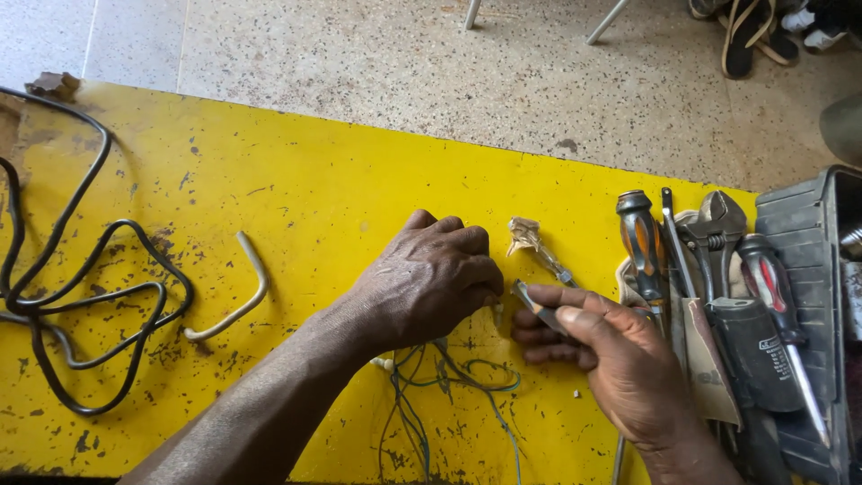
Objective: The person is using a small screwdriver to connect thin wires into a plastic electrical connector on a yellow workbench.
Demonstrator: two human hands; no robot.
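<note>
left hand point(426, 278) – fisted on thin wires point(449, 382) | right hand point(597, 350) – pinching one metal tool point(536, 304) | two screwdrivers point(643, 247)

Yellow painted tabletop point(296, 189), scuffed, paint chipped in dark specks, corner worn at far left. Beyond it speckled terrazzo floor point(503, 72), pale tile strip at far left. Two metal furniture legs point(539, 16) at top edge. Sandals point(750, 36) on floor, top right. Daylight even, soft shadows.

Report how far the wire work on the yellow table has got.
Done: tools lie laid out beside the hands. In hand: left hand pins the thin wires while right hand holds a small metal blade at them. Left: black cable lies untouched.
</note>
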